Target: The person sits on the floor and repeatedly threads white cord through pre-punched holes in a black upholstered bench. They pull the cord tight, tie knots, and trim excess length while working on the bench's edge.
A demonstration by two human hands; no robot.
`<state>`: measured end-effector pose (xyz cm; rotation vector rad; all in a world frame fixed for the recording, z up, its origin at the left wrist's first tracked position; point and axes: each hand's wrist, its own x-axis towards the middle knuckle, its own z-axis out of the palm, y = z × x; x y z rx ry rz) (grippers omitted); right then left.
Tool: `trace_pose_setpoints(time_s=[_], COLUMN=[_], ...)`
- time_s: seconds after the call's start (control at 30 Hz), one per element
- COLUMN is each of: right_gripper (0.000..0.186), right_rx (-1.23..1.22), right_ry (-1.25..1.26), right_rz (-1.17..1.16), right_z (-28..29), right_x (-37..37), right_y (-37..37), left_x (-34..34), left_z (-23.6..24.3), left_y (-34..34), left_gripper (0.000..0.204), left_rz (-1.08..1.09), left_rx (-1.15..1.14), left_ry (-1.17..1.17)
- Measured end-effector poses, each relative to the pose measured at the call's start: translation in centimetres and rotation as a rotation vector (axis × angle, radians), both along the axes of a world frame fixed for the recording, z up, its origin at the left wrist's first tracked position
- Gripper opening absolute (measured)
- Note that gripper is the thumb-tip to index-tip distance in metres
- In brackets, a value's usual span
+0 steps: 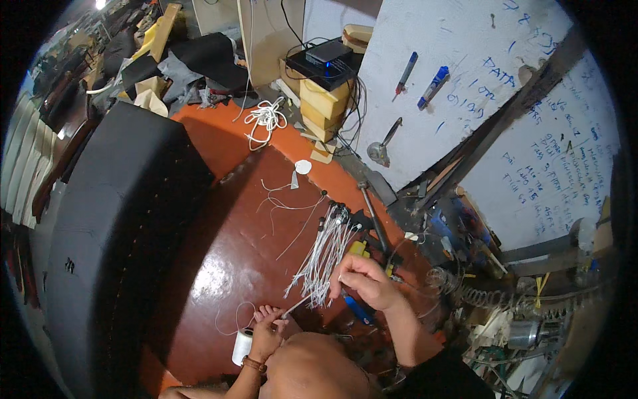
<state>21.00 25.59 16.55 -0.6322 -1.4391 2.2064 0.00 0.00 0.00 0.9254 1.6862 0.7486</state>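
Looking first at the red-brown floor (pixel 232 253), then taking in the long black padded piece (pixel 100 219) curving along the left, showing a row of small light marks down its face and having no cords visibly hanging from it. Passing the white board (pixel 399 133) leaning at the upper right, and coming down to the bundle of white cords (pixel 329 253), lying on the floor just ahead of the hands and showing a few dark knobs at its far end: seemingly counting as the finished share, a good batch by the look of it. Watching the right hand (pixel 369 282) now, curling its fingers and hanging partly closed beside the bundle; not being able to tell whether it is gripping anything. Seeing the left hand (pixel 269 336) lower down, bending its fingers and pinching one end of a pale strand. Noting the coil of white rope (pixel 267 118) well apart, then the white spool (pixel 242 347) standing by the left wrist, then the blue-handled tool (pixel 359 310) lying below the right hand. Ending on that thin pale strand (pixel 296 307), slanting up between the hands, apparently being mid-work; not telling how many more are remaining.
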Motion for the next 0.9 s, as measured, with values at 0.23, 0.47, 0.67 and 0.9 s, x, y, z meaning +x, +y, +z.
trace_pose_setpoints(time_s=[0.23, 0.47, 0.67, 0.9], right_gripper=[0.011, 0.007, 0.006, 0.007], right_rx=[0.310, 0.391, 0.663, 0.724], right_ry=[-0.229, -0.506, -0.721, -0.684], right_rz=[-0.124, -0.346, -0.438, -0.330], right_z=[2.8, -0.6, -13.9, -20.1], right_x=[-0.6, 0.2, 1.1, 0.8], right_y=[6.8, 9.0, 2.5, -7.2], left_x=[-4.1, -16.8, -16.4, -20.4], left_z=[1.6, 3.9, 11.8, 6.8], left_y=[-0.5, -25.3, -32.6, -48.8], left_gripper=[0.049, 0.046, 0.057, 0.068], left_rz=[0.393, 0.545, 0.780, 1.225], left_rx=[0.042, -0.210, -0.823, -0.974], left_ry=[-0.133, 0.461, 0.730, 0.763])
